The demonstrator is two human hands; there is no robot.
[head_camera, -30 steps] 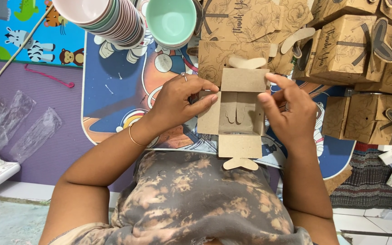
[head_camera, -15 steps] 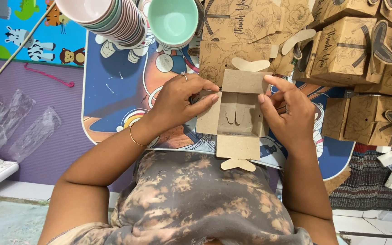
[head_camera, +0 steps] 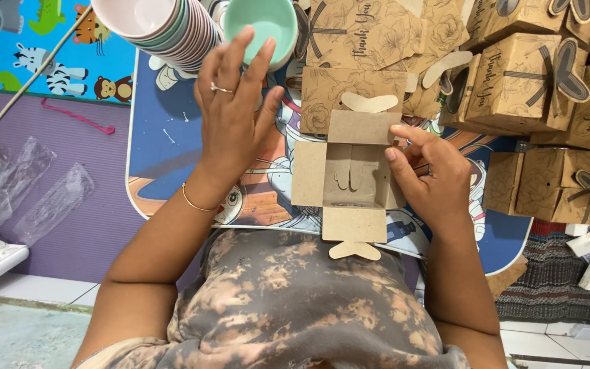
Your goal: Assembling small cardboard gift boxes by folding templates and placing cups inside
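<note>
My right hand [head_camera: 430, 179] holds a small brown cardboard box [head_camera: 349, 179] by its right side, over my lap; its four flaps stand open and the box looks hollow inside. My left hand [head_camera: 235, 109] is off the box, fingers spread, raised toward a mint-green bowl [head_camera: 261, 27] that stands beside a stack of pastel bowls [head_camera: 158, 27]. It holds nothing, and its fingertips are just at the green bowl's rim.
A low table with a cartoon top [head_camera: 165, 157] lies in front of me. Several folded brown gift boxes [head_camera: 520, 75] are piled at the right, flat printed blanks [head_camera: 363, 41] at the top. Clear plastic bags [head_camera: 29, 191] lie on the purple mat at the left.
My left hand has let go of the box's left side and risen toward the green bowl. My right hand keeps hold of the open box.
</note>
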